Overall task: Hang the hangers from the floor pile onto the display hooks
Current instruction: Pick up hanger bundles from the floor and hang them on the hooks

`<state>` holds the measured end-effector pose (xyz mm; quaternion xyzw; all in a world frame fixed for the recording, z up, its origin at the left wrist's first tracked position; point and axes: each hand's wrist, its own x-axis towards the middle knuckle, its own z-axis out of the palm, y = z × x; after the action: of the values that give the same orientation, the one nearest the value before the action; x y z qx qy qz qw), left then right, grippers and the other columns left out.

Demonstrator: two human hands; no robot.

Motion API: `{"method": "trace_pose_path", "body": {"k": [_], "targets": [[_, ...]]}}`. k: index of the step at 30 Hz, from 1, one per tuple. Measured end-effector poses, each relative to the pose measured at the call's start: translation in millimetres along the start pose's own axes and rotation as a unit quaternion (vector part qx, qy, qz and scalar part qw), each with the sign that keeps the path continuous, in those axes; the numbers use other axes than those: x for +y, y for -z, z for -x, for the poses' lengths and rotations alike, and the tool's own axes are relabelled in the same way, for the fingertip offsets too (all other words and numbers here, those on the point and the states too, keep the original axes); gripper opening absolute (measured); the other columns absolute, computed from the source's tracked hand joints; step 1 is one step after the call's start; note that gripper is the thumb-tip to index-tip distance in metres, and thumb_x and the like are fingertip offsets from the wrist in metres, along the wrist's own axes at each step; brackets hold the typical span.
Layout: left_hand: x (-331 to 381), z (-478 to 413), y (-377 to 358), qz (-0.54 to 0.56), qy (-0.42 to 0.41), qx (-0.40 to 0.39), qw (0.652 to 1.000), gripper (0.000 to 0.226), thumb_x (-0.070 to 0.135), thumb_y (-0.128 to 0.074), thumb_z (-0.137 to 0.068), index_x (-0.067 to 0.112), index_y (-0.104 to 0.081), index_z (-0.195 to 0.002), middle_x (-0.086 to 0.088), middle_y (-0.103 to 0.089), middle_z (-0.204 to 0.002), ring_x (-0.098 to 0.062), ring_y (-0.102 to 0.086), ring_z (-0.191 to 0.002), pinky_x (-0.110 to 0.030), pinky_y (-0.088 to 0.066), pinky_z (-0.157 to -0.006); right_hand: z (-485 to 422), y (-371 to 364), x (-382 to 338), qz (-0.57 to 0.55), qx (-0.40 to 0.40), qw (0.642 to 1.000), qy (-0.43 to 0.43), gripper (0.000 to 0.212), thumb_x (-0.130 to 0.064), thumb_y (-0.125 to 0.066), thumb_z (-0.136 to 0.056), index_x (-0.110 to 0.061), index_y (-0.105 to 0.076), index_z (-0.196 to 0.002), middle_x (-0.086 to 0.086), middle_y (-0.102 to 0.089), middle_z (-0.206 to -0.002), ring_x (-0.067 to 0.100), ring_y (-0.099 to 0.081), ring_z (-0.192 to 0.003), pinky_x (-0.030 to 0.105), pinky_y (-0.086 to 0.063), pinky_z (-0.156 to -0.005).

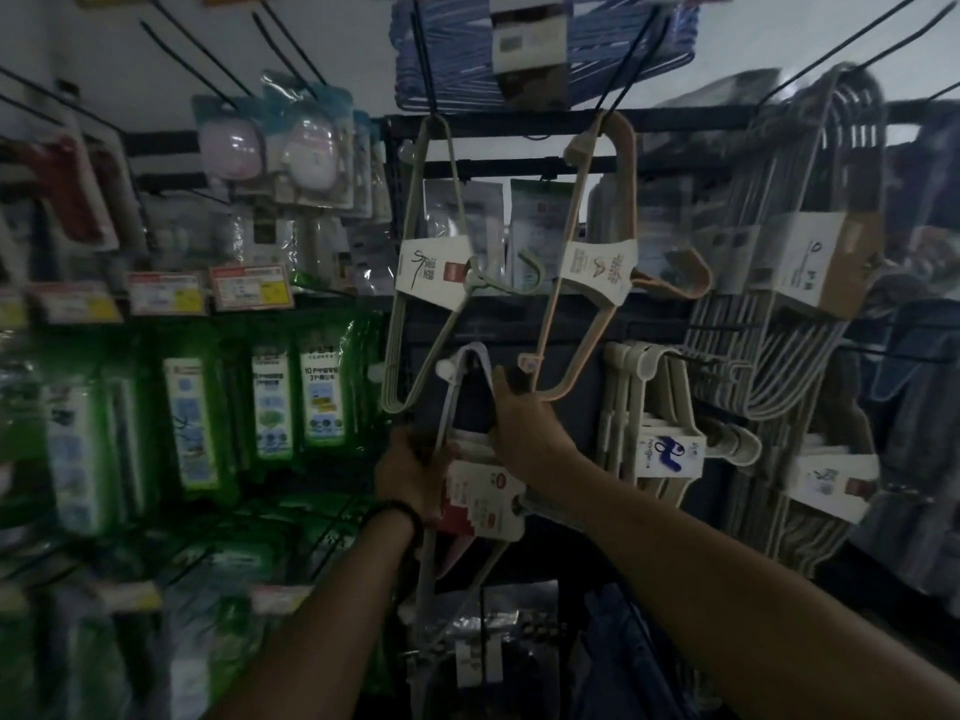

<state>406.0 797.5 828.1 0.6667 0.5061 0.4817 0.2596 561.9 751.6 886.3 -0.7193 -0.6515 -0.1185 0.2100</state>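
Pale hangers (471, 349) look like smooth matt plastic, banded in a paper card sleeve (483, 498). Black hooks (631, 62) along the rack's top edge are thin metal, probably matt-coated. Green packets (322, 397) at its left edge shine with glossy film.

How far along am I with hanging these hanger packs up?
Done: a grey-green hanger pack and a pink hanger pack hang from the upper hooks. In hand: your left hand grips a lilac hanger pack raised below them, your right hand at its top; too blurred to tell if it's hooked. Left: the floor pile is out of view, so I can't say.
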Motion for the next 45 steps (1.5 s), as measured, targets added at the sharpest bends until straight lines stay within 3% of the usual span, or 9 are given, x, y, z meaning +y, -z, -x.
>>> {"method": "trace_pose_path", "body": {"k": [5,10,14,17,22,25,31,39,45], "targets": [[-3,18,-13,-0.082,-0.047,-0.004,0.996,0.042,0.033,-0.071,-0.093,0.023,-0.059,-0.132,-0.004,-0.062,-0.130,-0.028,-0.066,-0.108,-0.035,-0.055,-0.085,-21,-21,-1,0.036,0.053,0.997,-0.032,0.077,-0.007,-0.045,-0.109,0.000,0.006,-0.166,0.026,-0.066,-0.131,0.033,-0.072,-0.095,0.039,-0.055,-0.066],[-8,73,4,-0.109,-0.072,-0.065,0.989,0.010,0.035,-0.063,-0.096,0.033,-0.070,-0.103,0.010,-0.073,-0.102,-0.007,-0.068,-0.088,-0.030,-0.059,-0.077,-31,-38,14,0.013,0.068,0.997,-0.017,0.074,-0.020,-0.045,-0.111,-0.003,0.001,-0.167,0.015,-0.074,-0.111,0.019,-0.059,-0.064,0.030,-0.041,-0.049],[-13,129,26,-0.168,-0.046,-0.030,0.984,0.004,0.034,-0.064,-0.098,0.035,-0.068,-0.098,0.017,-0.069,-0.090,-0.001,-0.065,-0.081,-0.020,-0.050,-0.064,-8,-22,23,-0.118,0.076,0.990,-0.020,0.050,-0.055,-0.051,-0.102,-0.017,-0.048,-0.135,0.008,-0.068,-0.104,0.029,-0.066,-0.078,0.042,-0.059,-0.062],[-30,178,38,-0.155,0.018,-0.002,0.988,0.005,0.031,-0.065,-0.097,0.033,-0.068,-0.094,0.016,-0.074,-0.087,0.002,-0.068,-0.081,-0.029,-0.059,-0.076,30,-17,17,-0.196,0.085,0.976,0.043,0.038,-0.051,-0.055,-0.101,-0.024,-0.054,-0.127,0.004,-0.069,-0.096,0.030,-0.067,-0.078,0.039,-0.057,-0.064],[-83,311,52,-0.169,0.168,0.010,0.971,0.019,0.052,-0.058,-0.100,0.037,-0.066,-0.089,0.007,-0.072,-0.084,-0.014,-0.070,-0.077,-0.040,-0.059,-0.073,132,-49,-37,-0.333,-0.136,0.889,0.284,0.016,-0.036,-0.057,-0.107,-0.034,-0.062,-0.092,-0.009,-0.065,-0.076,0.009,-0.060,-0.066,0.022,-0.049,-0.061],[-109,407,59,-0.245,0.260,0.010,0.934,0.032,0.064,-0.048,-0.092,0.038,-0.066,-0.095,0.010,-0.073,-0.092,-0.016,-0.069,-0.085,-0.039,-0.056,-0.076,210,-88,-65,-0.347,-0.285,0.820,0.356,0.016,-0.040,-0.057,-0.108,-0.031,-0.067,-0.100,-0.014,-0.069,-0.093,0.007,-0.066,-0.085,0.030,-0.056,-0.075],[-110,642,55,-0.261,0.487,0.063,0.831,0.035,0.050,-0.051,-0.097,0.023,-0.074,-0.098,0.000,-0.078,-0.098,-0.023,-0.073,-0.093,-0.033,-0.052,-0.076,434,-170,-89,-0.315,-0.502,0.679,0.433,0.041,-0.054,-0.046,-0.092,-0.018,-0.065,-0.085,0.005,-0.070,-0.079,0.023,-0.071,-0.073,0.054,-0.060,-0.072],[-86,868,51,-0.116,0.653,0.086,0.743,0.022,0.040,-0.054,-0.107,0.031,-0.069,-0.120,0.004,-0.070,-0.123,-0.016,-0.067,-0.107,-0.035,-0.057,-0.097,667,-194,-114,-0.172,-0.659,0.557,0.475,0.043,-0.037,-0.049,-0.104,0.005,-0.059,-0.106,0.031,-0.063,-0.104,0.047,-0.065,-0.091,0.036,-0.041,-0.066],[-82,986,91,-0.088,0.680,0.117,0.718,0.025,0.042,-0.054,-0.106,0.029,-0.070,-0.120,0.003,-0.073,-0.118,-0.018,-0.069,-0.104,-0.038,-0.059,-0.093,791,-178,-175,-0.125,-0.692,0.534,0.471,0.034,-0.032,-0.052,-0.104,0.000,-0.063,-0.100,0.025,-0.069,-0.099,0.032,-0.065,-0.074,0.038,-0.049,-0.069]]}}
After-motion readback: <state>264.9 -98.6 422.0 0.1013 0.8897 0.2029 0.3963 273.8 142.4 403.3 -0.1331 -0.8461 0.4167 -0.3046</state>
